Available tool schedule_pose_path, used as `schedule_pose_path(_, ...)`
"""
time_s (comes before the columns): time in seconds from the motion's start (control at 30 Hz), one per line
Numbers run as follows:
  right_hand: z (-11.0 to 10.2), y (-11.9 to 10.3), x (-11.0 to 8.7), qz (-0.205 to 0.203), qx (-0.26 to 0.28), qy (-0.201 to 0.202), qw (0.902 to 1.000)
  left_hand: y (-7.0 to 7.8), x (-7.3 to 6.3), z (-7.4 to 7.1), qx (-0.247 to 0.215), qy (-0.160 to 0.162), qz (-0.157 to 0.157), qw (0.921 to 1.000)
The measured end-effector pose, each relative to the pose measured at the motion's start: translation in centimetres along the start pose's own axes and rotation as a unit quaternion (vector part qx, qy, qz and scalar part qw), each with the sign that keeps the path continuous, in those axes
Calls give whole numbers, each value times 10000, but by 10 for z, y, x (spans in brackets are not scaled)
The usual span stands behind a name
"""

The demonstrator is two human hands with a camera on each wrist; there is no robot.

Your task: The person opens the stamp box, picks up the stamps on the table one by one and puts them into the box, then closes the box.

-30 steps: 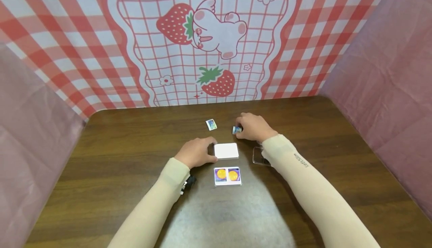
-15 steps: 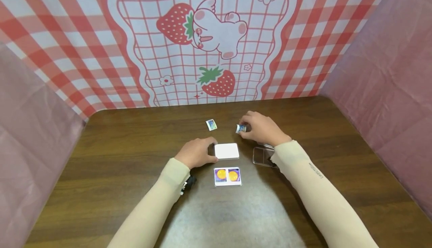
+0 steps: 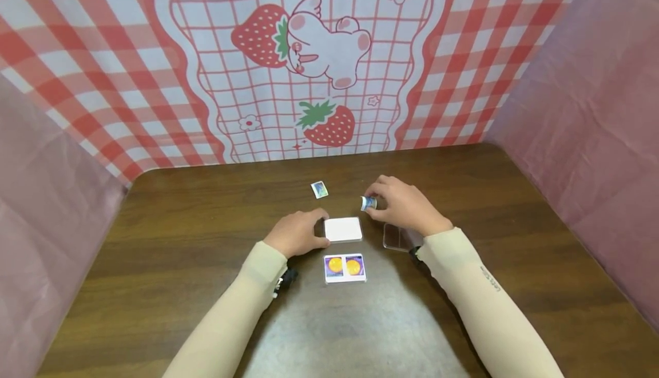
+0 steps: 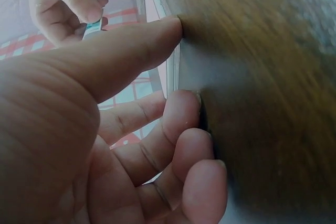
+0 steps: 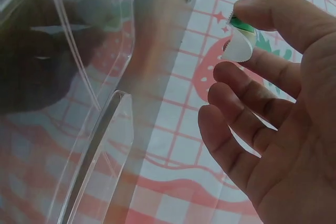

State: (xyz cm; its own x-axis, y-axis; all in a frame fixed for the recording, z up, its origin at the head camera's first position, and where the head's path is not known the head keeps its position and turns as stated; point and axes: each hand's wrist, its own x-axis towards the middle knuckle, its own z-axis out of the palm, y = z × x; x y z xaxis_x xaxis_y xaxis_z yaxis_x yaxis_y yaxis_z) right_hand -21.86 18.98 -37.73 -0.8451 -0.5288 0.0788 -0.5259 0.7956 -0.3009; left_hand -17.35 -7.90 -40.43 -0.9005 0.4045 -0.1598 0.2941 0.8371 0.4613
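My left hand (image 3: 296, 233) spans the left end of a flat clear case with a white insert (image 3: 343, 229), thumb at the near corner and index finger at the far one. In the left wrist view the case stands edge-on between them. My right hand (image 3: 407, 205) pinches a small curled stamp (image 3: 368, 203) between thumb and index finger, to the right of and behind the white case. Its scalloped white edge and green print (image 5: 242, 23) show in the right wrist view; its other fingers are loosely curled. A second stamp (image 3: 319, 189) lies on the table farther back.
Nearer the person lies a case with two orange-and-purple pictures (image 3: 345, 268). Transparent plastic case pieces (image 3: 393, 237) lie under the right wrist, partly hidden by it. The brown wooden table (image 3: 180, 241) meets a red-and-white checked cloth (image 3: 329, 69) at the back.
The right hand has moved a little right with the stamp, then slightly nearer the person. The left hand stays at the white case. The head view has shifted slightly.
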Motion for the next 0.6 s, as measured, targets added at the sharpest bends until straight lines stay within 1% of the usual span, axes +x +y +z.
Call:
schedule_pose_path(0.27,1,-3,-1,100,122,88,9998,-1,1,2,2,-29,20,10000)
schedule_pose_path(0.6,1,-9,-3,55,-74,168,9998,0,0,0,14,-40,0,10000)
